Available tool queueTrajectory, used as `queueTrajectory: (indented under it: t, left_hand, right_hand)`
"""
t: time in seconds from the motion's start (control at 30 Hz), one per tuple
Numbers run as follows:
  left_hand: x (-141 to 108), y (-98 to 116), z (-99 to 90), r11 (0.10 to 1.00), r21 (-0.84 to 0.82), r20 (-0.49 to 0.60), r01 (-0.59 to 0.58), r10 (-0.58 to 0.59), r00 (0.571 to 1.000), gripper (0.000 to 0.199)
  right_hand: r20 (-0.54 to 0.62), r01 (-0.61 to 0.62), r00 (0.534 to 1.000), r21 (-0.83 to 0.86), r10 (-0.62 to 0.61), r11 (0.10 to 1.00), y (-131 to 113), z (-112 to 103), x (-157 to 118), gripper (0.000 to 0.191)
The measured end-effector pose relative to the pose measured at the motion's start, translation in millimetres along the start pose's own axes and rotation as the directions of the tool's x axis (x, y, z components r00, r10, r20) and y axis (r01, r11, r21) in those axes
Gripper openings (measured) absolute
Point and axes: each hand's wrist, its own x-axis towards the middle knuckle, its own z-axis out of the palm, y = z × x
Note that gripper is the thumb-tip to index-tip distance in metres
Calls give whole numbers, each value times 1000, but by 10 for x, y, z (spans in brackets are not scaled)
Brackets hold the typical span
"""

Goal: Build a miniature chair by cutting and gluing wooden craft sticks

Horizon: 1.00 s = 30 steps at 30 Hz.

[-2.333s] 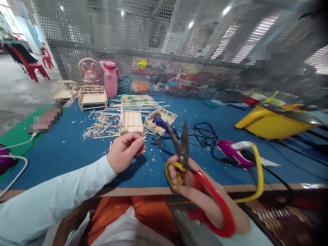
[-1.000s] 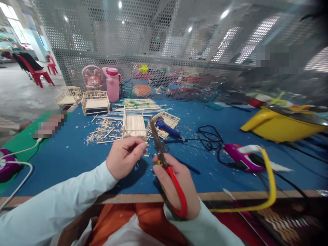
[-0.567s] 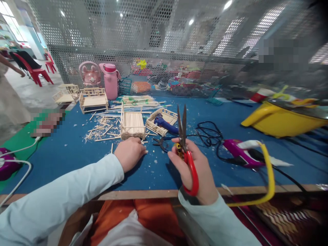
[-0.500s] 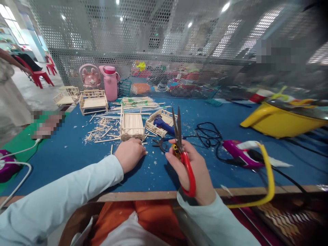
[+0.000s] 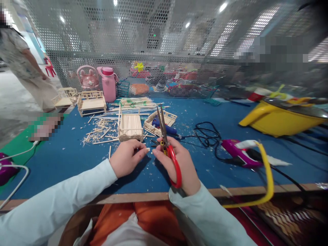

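My right hand (image 5: 180, 162) is closed around red-handled scissors (image 5: 174, 165), blades pointing up and away from me. A small yellow-and-dark part shows beside the blades in the same hand. Close by on the left, my left hand (image 5: 128, 157) pinches a tiny pale piece (image 5: 148, 149) between thumb and fingertip; its kind is too small to tell. Just beyond that hand stands a miniature bed (image 5: 130, 124) made of thin wooden sticks. A stick frame (image 5: 169, 118) lies to its right, with a blue glue gun (image 5: 167, 128) across it. Dark pliers are partly hidden behind my right fingers.
Two more stick models (image 5: 91, 102) stand at the back left, near a pink bottle (image 5: 109, 85). Loose sticks (image 5: 135, 102) and offcuts (image 5: 98, 133) litter the blue table. To the right are a black cable (image 5: 205, 131), a purple tool (image 5: 238, 153) and a yellow dustpan-like container (image 5: 276, 119).
My right hand has moved left with the scissors, nearer my left hand. The left hand has turned, bringing its pinched pale piece into view. A person at the far left has moved further into view.
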Motion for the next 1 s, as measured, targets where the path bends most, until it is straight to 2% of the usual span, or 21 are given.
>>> queueTrajectory:
  t: [0.07, 0.13, 0.3, 0.37, 0.43, 0.5, 0.53, 0.63, 0.7, 0.8, 0.9, 0.97, 1.0]
  left_hand:
    - [-22, 3, -20, 971, -240, -26, 12, -19, 999, 26]
    - [-44, 3, -18, 904, -428, -54, 9, -36, 998, 24]
    - [-65, 10, 10, 829, -558, -99, 31, -104, 990, 22]
    - [-61, 19, 14, 729, -673, -61, 123, -220, 974, 21]
    - [-55, 26, 16, 574, -786, 26, 230, -341, 940, 26]
    - [-54, 32, 20, 459, -845, 81, 273, -394, 916, 35]
    - [-57, 36, 23, 452, -855, 70, 254, -385, 920, 37]
    - [-75, 51, 34, 525, -844, -58, 107, -289, 955, 33]
    - [-90, 61, 40, 573, -819, -157, 12, -246, 956, 29]
    - [-104, 71, 38, 601, -798, -223, -37, -238, 945, 28]
    - [-99, 78, 20, 596, -803, -207, -30, -232, 950, 29]
    - [-88, 79, 11, 516, -856, -117, 37, -263, 958, 30]
    - [-82, 78, 11, 445, -891, -47, 91, -289, 956, 32]
  right_hand:
    - [42, -43, 998, 87, 39, 995, 2, 43, 5, 37]
    - [78, -101, 993, 177, 88, 979, -1, 81, 7, 39]
    - [81, -160, 986, 268, 143, 950, -35, 118, -2, 40]
    - [79, -165, 986, 280, 149, 946, -31, 123, -10, 39]
    - [62, -171, 985, 319, 159, 932, -7, 135, -20, 39]
    - [19, -162, 985, 402, 169, 901, 29, 160, -30, 42]
    - [-9, -155, 984, 452, 179, 878, 45, 179, -34, 44]
    - [-66, -140, 974, 582, 218, 801, 71, 253, -45, 50]
    - [-56, -148, 971, 629, 234, 763, 68, 308, -53, 53]
    - [-6, -177, 971, 648, 238, 741, 58, 372, -69, 54]
    - [32, -193, 975, 614, 221, 765, 65, 386, -84, 53]
    - [35, -167, 983, 566, 178, 807, 76, 367, -89, 49]
    - [25, -137, 989, 533, 147, 835, 82, 350, -89, 45]
